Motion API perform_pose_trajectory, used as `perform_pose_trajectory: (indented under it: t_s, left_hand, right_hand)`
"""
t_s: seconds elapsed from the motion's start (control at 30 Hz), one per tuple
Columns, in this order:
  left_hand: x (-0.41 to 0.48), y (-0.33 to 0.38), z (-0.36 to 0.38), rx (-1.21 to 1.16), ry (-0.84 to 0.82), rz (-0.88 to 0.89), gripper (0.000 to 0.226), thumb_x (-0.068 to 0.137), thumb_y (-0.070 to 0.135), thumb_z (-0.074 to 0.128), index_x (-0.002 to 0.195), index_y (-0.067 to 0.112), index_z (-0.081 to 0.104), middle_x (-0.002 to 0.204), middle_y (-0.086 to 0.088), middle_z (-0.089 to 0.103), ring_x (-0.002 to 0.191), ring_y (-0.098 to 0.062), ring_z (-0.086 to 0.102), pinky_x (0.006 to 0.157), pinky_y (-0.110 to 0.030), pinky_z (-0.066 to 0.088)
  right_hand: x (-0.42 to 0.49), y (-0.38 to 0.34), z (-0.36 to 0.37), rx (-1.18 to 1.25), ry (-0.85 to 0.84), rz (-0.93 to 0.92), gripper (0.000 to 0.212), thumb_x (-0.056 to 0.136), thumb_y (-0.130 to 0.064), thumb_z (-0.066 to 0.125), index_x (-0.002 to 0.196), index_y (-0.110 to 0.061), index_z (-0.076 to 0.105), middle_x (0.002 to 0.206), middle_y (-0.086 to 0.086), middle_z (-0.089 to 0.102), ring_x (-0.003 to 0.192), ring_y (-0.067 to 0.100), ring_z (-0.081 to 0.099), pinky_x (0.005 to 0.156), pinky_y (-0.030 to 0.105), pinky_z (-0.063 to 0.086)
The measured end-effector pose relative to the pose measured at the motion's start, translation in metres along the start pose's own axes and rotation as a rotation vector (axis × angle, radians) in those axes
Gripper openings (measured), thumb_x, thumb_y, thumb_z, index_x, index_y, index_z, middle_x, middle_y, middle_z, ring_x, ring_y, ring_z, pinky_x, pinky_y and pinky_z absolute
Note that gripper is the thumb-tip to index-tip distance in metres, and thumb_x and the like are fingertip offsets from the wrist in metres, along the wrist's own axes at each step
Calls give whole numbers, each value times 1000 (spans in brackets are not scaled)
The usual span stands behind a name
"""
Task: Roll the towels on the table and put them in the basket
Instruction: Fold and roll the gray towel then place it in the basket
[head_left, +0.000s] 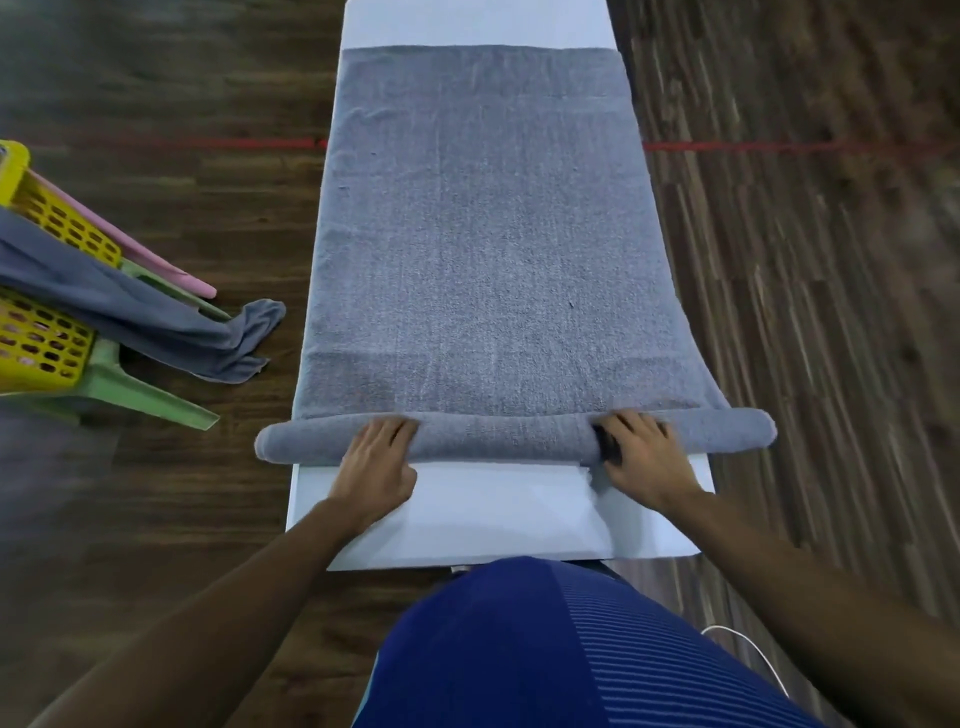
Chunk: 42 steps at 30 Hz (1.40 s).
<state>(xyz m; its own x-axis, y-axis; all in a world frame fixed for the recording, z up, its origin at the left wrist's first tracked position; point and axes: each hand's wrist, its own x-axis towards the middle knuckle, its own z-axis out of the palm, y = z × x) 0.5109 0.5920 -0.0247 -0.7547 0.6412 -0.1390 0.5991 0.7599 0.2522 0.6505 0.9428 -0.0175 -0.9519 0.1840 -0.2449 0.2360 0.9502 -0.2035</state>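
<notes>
1. While the grey towel (483, 234) lies flat along the white counter (478, 514), its near end is rolled up, with the roll's ends overhanging both sides.
2. The left hand (376, 460) and right hand (644, 457) both grip the roll, fingers curled over it.
3. The yellow basket (47, 338) sits off left, well apart, with a second towel (130, 306) draped over its rim.

Bare table strip (493, 519) near body open — grey towel (483, 234) spans width beyond; second towel (130, 312) drapes over basket (62, 223) rim.

Plain indoor room. Dark wood-plank floor (156, 519), red tape line (779, 147) across it. Narrow white table (493, 519), yellow laundry basket (47, 343).
</notes>
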Motion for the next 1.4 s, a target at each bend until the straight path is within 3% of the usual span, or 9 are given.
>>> perform_pose_trajectory:
  t_s: [0.07,0.2,0.37,0.53,0.63,0.73,0.93,1.2,1.4]
  left_hand:
    - [-1,-3,4,80,-49,-19,63,72,11,69,132,4,52,130,-15,56,119,-34,53,103,-49,41]
    - [14,-3,-6,27,2,-56,34,78,13,54,109,5,65,106,-15,67,97,-35,62,90,-45,47]
    - [36,-7,-31,-221,-245,-190,10,83,24,49,81,16,55,89,-13,67,84,-35,62,70,-39,48]
    - [42,-15,-22,-52,56,-153,26,76,10,65,101,10,60,100,-13,62,93,-36,55,77,-46,46]
    - [35,-11,-13,66,147,-2,27,73,7,71,99,8,67,100,-11,66,92,-35,60,79,-45,48]
    - [28,-15,-4,107,47,22,50,67,14,66,116,3,64,114,-13,66,105,-33,60,92,-46,47]
    - [39,-14,-11,66,29,-49,37,70,4,69,107,4,69,102,-15,71,94,-35,66,89,-45,49]
    - [56,-21,-35,-286,-342,-267,39,72,41,40,83,15,68,83,-5,70,80,-30,64,74,-38,52]
    - [41,-25,-13,-88,138,-9,19,82,18,56,96,10,66,93,-9,63,87,-34,59,77,-43,45]
  right_hand:
    - [-5,-2,5,-14,-14,-4,58,73,-25,68,129,-22,54,127,1,56,118,25,51,103,41,28]
    - [8,-5,-4,31,-5,66,43,79,-16,63,122,-21,61,120,2,63,114,28,55,97,43,34]
    - [36,-5,-32,101,-313,177,40,86,-29,56,125,-27,59,122,10,64,115,32,56,98,40,38]
    - [39,-2,-19,7,162,139,24,78,-9,65,101,-13,63,102,13,59,97,37,55,81,45,39]
    - [29,-6,-9,15,126,36,40,66,0,65,105,-11,62,103,12,60,97,37,56,79,46,44]
    - [17,-4,6,-42,57,6,66,64,-4,68,127,-11,53,126,10,55,116,33,50,101,48,39]
    - [35,-10,-4,38,136,105,40,80,-10,65,119,-17,62,116,5,65,110,31,55,99,43,33]
    - [57,0,-38,173,-457,232,30,86,-39,51,113,-29,61,117,6,65,109,29,57,96,40,39]
    - [43,-2,-15,55,139,96,18,81,-24,54,91,-12,63,93,11,59,91,36,57,79,47,43]
